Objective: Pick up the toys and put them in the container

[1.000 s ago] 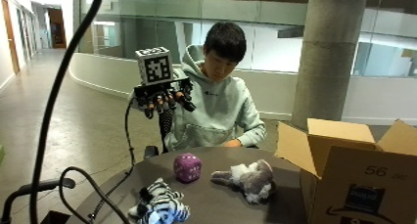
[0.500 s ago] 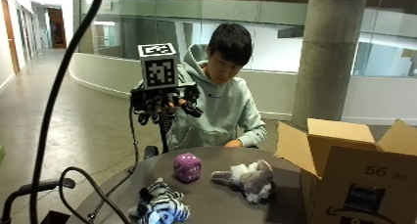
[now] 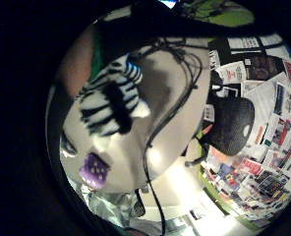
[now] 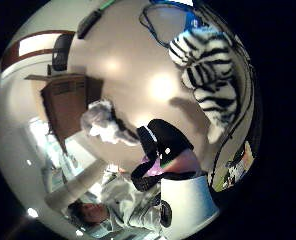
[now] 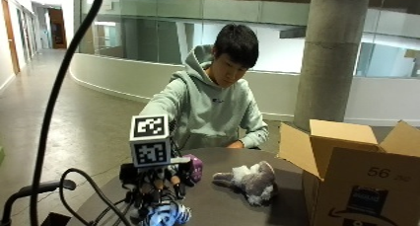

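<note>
Lowered, right hand [image 5: 156,184] hovers just above zebra toy [image 5: 162,213].

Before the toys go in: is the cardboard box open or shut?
Open. The cardboard box stands on the table with its top flaps folded up and outward, in the outside view.

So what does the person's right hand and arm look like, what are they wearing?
The right hand wears a black glove with dark straps and white plastic parts along the palm. The arm is in a pale green hooded sweatshirt with long sleeves. The other hand is bare, mostly hidden behind the table.
</note>
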